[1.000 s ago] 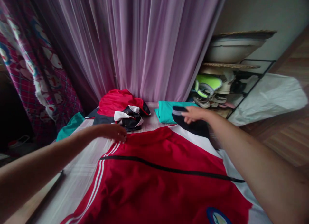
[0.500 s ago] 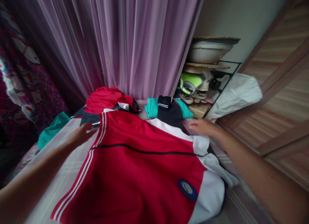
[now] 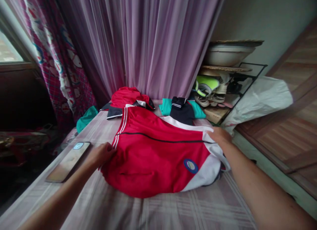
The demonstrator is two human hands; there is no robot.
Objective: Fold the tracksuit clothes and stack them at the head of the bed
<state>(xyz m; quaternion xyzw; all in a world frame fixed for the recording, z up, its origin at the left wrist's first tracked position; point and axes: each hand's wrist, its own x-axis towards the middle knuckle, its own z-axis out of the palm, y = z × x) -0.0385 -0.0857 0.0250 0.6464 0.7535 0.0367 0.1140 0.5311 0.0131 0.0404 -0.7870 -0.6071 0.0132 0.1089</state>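
Observation:
A red and white sports shirt [image 3: 153, 157] is spread on the bed, with a black line across it, white stripes along its left edge and a round blue badge. My left hand [image 3: 105, 153] is closed on the striped edge, fingers curled into the cloth. At the white collar end, my right hand [image 3: 220, 136] grips the fabric; its fingertips are partly hidden. The shirt's near edge is folded under and bulges toward me.
A phone [image 3: 68, 162] lies face down left of my forearm. Behind the shirt are a red and navy clothes pile [image 3: 126, 97] and folded teal and navy clothes [image 3: 183, 112]. A shoe rack [image 3: 247, 88] and white bag [image 3: 264, 101] stand at right.
Both hands have come nearer to me and closed on the shirt's sides. Its near part has drawn back and folded under. The view has shifted left, bringing the phone into sight.

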